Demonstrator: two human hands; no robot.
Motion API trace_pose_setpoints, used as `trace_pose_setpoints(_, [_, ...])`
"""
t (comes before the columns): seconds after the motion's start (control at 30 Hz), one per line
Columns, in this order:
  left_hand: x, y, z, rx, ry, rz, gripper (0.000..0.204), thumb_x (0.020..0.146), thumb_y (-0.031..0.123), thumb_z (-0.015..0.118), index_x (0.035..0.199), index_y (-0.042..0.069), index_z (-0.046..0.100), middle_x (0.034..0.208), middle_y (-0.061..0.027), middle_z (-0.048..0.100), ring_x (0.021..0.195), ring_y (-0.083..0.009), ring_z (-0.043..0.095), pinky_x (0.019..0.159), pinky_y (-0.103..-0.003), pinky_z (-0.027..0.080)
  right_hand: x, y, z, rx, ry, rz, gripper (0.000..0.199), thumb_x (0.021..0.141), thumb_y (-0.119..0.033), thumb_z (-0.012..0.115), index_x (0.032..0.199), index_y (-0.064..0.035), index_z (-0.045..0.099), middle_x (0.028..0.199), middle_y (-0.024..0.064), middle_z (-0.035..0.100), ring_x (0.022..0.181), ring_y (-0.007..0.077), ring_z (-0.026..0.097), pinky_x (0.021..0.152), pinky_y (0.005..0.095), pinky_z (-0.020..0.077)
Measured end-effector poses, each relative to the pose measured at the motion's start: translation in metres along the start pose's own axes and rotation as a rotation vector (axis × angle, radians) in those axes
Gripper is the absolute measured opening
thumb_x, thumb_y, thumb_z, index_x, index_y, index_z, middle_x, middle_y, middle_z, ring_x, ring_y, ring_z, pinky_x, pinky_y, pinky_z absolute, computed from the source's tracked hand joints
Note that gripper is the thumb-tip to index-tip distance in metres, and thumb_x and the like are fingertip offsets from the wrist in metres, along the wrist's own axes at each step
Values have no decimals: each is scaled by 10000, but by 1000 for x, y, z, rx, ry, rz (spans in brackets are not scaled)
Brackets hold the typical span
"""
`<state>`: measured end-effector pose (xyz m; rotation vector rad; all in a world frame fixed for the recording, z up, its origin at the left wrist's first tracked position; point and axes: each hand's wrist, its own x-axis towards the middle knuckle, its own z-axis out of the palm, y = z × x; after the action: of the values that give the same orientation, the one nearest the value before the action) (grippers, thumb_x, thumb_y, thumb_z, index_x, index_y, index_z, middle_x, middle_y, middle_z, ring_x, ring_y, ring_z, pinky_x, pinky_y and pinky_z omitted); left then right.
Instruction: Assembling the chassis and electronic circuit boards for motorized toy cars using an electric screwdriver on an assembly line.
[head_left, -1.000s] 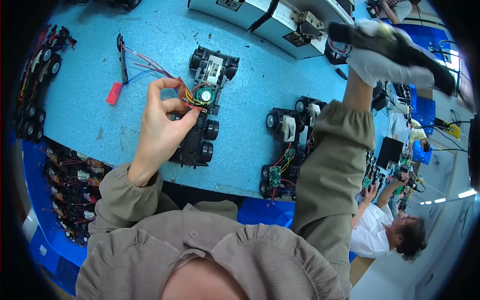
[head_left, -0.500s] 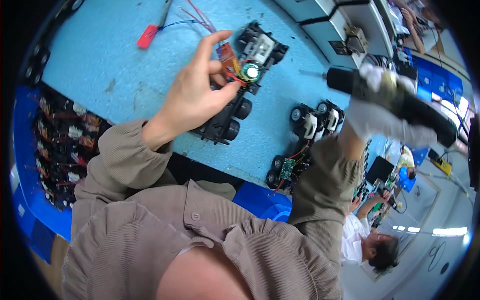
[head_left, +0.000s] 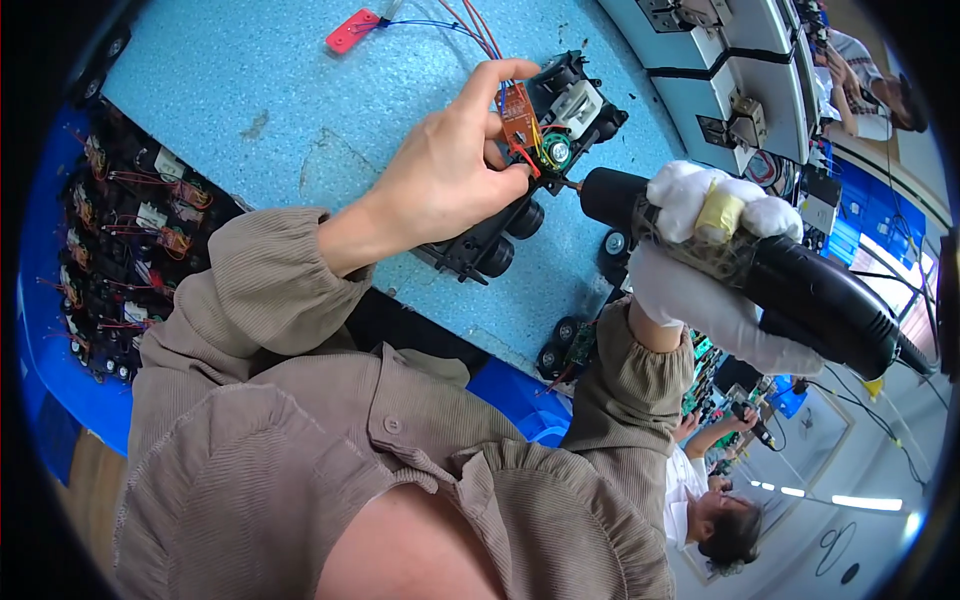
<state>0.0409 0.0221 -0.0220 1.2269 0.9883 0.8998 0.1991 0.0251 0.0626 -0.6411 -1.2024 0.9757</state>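
Your left hand (head_left: 430, 170) is bare and half-curled over the black wheeled chassis (head_left: 470, 245), which lies on the blue table (head_left: 230, 90) in front of you, angled from near left to far right. Its grip is loose: the forefinger stretches past the far edge of the brown circuit board (head_left: 517, 115), the thumb tip rests by a short red wire (head_left: 526, 160), and the other fingers tuck in behind. You seem to be steadying the board and leads to the left, perhaps to leave the spot beside the round green part (head_left: 556, 151) uncovered; whether anything is actually pinched I cannot tell.

Your right hand (head_left: 690, 305), in a white glove, has its grip closed firmly around a black power driver (head_left: 830, 290). You hold the tool almost level, its bit (head_left: 572, 184) pointing left at the chassis just nearer than the green part; contact is too small to judge. White padding (head_left: 735, 200) bound round the body probably cushions the hold.

The red piece (head_left: 352, 31) lies off to the far left on blue wires, likely because its leads let it rest clear of your fingers. More chassis (head_left: 140, 260) fill the blue bin (head_left: 105, 410) at the left, seemingly kept within reach.
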Motion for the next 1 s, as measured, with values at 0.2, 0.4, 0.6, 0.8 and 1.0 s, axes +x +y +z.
trace_pose_setpoints(0.2, [-3, 5, 0, -2, 17, -22, 646, 722, 28, 596, 1301, 73, 313, 819, -118, 649, 715, -197, 638, 688, -317, 476, 4, 3, 4, 75, -55, 2, 970, 590, -930, 305, 839, -19, 525, 589, 92, 493, 401, 185, 433, 387, 327, 347])
trace_pose_setpoints(0.4, [-9, 0, 6, 83, 89, 62, 688, 734, -9, 620, 1334, 66, 292, 771, -79, 630, 697, -124, 594, 739, -275, 448, 6, 6, 11, 112, -120, 12, 1010, 559, -933, 355, 859, 19, 510, 606, 128, 501, 409, 207, 437, 395, 337, 373])
trace_pose_setpoints(0.6, [-13, -6, 14, 129, 167, 121, 710, 740, -4, 621, 1345, 47, 253, 763, -79, 630, 703, -124, 582, 763, -278, 443, 4, 14, 6, 35, -222, -59, 1066, 526, -941, 370, 906, 46, 510, 623, 149, 502, 451, 241, 461, 417, 346, 403])
trace_pose_setpoints(0.8, [-18, -11, 21, 113, 222, 171, 758, 724, -5, 612, 1359, 34, 200, 778, -91, 629, 731, -144, 577, 765, -285, 447, 1, 10, 3, 45, -175, -25, 1073, 530, -942, 358, 917, 46, 513, 654, 150, 507, 478, 241, 467, 431, 348, 395])
trace_pose_setpoints(1.0, [-20, -8, 17, 144, 209, 193, 761, 692, 2, 595, 1348, 35, 211, 809, -101, 633, 735, -171, 575, 753, -297, 459, 7, 13, 6, 20, -339, -23, 1078, 531, -949, 334, 919, 41, 516, 659, 143, 502, 479, 227, 453, 424, 347, 369])
